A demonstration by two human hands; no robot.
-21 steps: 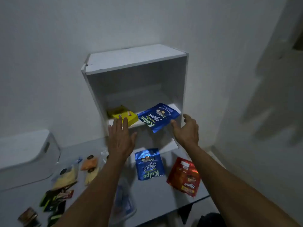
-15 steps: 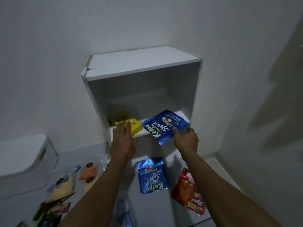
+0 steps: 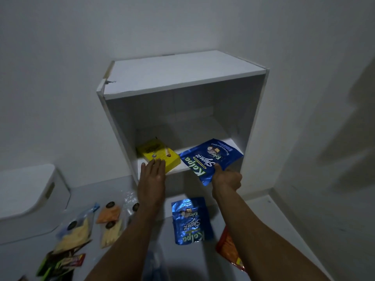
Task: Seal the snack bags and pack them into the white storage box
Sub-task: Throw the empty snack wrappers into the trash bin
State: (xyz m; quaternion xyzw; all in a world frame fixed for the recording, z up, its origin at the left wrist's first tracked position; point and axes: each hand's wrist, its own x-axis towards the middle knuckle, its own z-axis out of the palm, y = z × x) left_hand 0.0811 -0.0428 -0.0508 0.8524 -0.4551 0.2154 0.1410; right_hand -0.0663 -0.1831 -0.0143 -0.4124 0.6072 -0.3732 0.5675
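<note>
A white open-front storage box (image 3: 182,74) stands on the table against the wall. On its shelf lie a yellow snack pack (image 3: 160,154) at the left and a blue Kalpa snack bag (image 3: 211,157) at the right, the bag hanging over the front edge. My left hand (image 3: 153,175) lies flat with its fingertips on the yellow pack's near edge. My right hand (image 3: 227,177) grips the blue bag's near corner, thumb on top.
A second blue Kalpa bag (image 3: 190,221) and a red-orange bag (image 3: 229,248) lie on the table below the box. Clear zip bags of chips (image 3: 77,234), orange and pale packets (image 3: 108,214) and dark wrappers (image 3: 60,264) lie at the left. A white lidded bin (image 3: 28,197) stands far left.
Both hands moved forward to the shelf. My right hand went from open beside the blue bag to gripping its corner. My left hand reached the yellow pack's edge.
</note>
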